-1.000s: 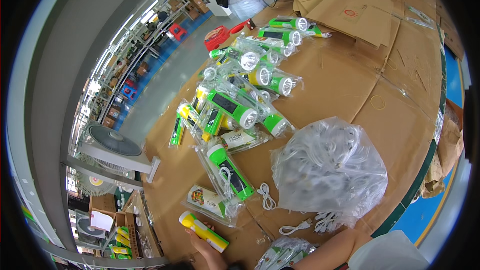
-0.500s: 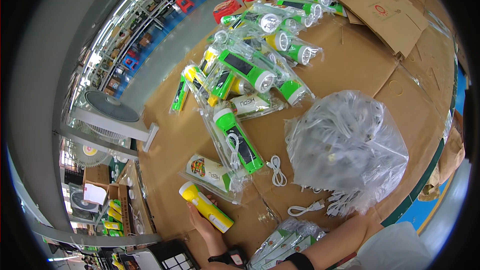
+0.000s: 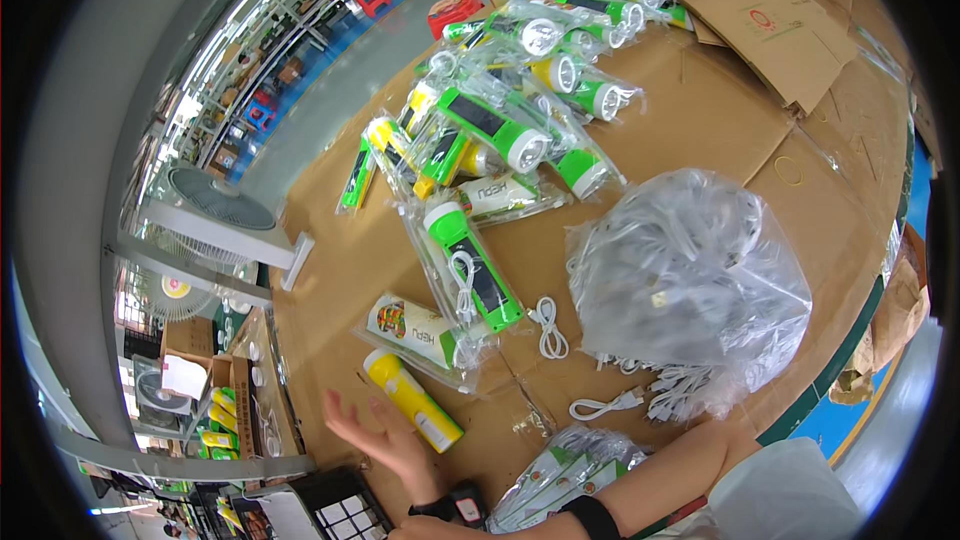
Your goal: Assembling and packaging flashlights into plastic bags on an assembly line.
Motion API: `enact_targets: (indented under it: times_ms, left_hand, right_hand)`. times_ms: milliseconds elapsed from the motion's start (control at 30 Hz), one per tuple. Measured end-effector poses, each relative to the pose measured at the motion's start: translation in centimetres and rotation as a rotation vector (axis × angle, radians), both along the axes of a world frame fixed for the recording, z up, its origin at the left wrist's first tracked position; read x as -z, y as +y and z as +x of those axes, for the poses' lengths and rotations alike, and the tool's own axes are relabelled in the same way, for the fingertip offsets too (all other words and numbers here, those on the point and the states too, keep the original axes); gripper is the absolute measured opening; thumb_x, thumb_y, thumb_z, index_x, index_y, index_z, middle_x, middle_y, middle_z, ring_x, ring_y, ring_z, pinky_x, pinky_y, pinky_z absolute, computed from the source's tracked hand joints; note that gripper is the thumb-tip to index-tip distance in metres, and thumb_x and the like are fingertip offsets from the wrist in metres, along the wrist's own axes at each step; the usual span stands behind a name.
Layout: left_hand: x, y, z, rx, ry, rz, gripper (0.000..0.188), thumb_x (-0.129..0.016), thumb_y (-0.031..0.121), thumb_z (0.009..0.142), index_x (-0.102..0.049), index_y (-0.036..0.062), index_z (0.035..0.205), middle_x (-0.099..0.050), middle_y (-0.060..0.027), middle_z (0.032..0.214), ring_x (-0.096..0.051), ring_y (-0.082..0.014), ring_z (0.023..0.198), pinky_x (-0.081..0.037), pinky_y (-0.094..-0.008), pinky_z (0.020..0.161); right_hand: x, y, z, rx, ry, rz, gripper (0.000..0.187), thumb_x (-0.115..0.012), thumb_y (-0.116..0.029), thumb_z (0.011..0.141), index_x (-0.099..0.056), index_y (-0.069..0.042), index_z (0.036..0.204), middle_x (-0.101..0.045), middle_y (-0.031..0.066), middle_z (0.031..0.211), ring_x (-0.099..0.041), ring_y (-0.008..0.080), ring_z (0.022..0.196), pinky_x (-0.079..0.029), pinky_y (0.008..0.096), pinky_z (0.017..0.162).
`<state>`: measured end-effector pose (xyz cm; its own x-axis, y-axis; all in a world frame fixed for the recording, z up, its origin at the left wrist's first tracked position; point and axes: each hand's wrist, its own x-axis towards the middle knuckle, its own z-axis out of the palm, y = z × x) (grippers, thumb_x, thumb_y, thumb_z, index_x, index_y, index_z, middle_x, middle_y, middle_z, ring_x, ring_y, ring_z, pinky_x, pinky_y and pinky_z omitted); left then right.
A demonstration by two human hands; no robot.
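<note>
My left hand, with a dark watch at its wrist, is open, its fingers spread and nothing in them. Just beside it a yellow flashlight with a white panel lies tilted on the cardboard-covered table. My right forearm, with a black band, crosses from the lower right. My right hand is mostly cut off at the lower edge, and its fingers are hidden. Beyond the yellow flashlight lie a bagged printed box and a bagged green flashlight with a white cable on it.
A plastic bag of white cables stands at the right, loose coiled cables near it. Bagged flashlights are heaped at the back, flattened cartons at the far right. Bagged printed packs lie by my right forearm; a black crate sits lower left.
My left hand has let go of the yellow flashlight and drawn back to the left, fingers spreading. The flashlight now lies on the table. The view has shifted slightly.
</note>
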<state>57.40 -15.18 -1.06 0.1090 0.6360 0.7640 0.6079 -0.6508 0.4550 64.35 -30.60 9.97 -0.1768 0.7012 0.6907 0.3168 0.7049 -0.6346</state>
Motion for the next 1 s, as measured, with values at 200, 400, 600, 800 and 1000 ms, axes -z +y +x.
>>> enact_targets:
  times_ms: [200, 400, 600, 800, 1000]
  left_hand:
    - [-8.1, -3.1, 8.6, 0.584, 0.556, -0.203, 0.043, -0.059, 0.0, 0.084, -0.05, -0.0032, 0.126, -0.054, -0.0207, 0.121, -0.051, -0.0362, 0.115, -0.04, -0.0428, 0.098]
    - [-4.7, 2.8, 23.0, 0.667, 0.841, 0.27, 0.071, -0.075, 0.0, 0.068, -0.045, 0.0063, 0.132, -0.052, -0.0194, 0.125, -0.054, -0.0383, 0.111, -0.046, -0.0428, 0.094]
    - [-4.3, 6.1, 25.1, 0.596, 1.06, 0.048, 0.067, -0.08, 0.013, 0.065, -0.048, 0.0054, 0.123, -0.059, -0.0164, 0.111, -0.058, -0.036, 0.103, -0.049, -0.0443, 0.081]
    - [-5.9, 9.1, 22.1, 0.807, 0.948, -0.273, 0.034, -0.072, 0.023, 0.082, -0.054, 0.0043, 0.105, -0.062, -0.0162, 0.084, -0.061, -0.0341, 0.08, -0.046, -0.0401, 0.07]
    - [-5.9, 11.5, 21.7, 0.87, 1.065, -0.587, 0.029, -0.064, 0.027, 0.091, -0.054, 0.0014, 0.099, -0.054, -0.0112, 0.076, -0.048, -0.0197, 0.068, -0.038, -0.0357, 0.062]
  right_hand:
    - [-0.8, -0.1, 0.1, 0.088, -0.06, 0.04, 0.014, -0.062, -0.012, 0.07, -0.056, -0.001, 0.073, -0.056, 0.0093, 0.057, -0.063, 0.0245, 0.054, -0.047, 0.0357, 0.047]
    - [-1.9, -1.0, 0.7, 0.224, -0.063, 0.118, 0.01, -0.062, -0.012, 0.069, -0.055, -0.004, 0.07, -0.055, 0.0061, 0.055, -0.062, 0.0218, 0.053, -0.047, 0.0332, 0.047]
    - [-2.3, -0.9, 1.1, 0.237, 0.073, 0.127, 0.012, -0.061, -0.014, 0.069, -0.054, -0.006, 0.064, -0.051, 0.0033, 0.047, -0.057, 0.021, 0.043, -0.044, 0.0325, 0.04]
    - [-2.9, -1.5, 1.2, 0.265, 0.126, 0.144, 0.015, -0.061, -0.015, 0.071, -0.052, -0.007, 0.062, -0.05, 0.0032, 0.046, -0.056, 0.0198, 0.043, -0.043, 0.0319, 0.04]
    - [-2.9, -1.3, 1.1, 0.225, 0.139, 0.147, 0.014, -0.06, -0.015, 0.073, -0.051, -0.007, 0.065, -0.049, 0.0031, 0.047, -0.056, 0.0187, 0.043, -0.043, 0.0322, 0.041]
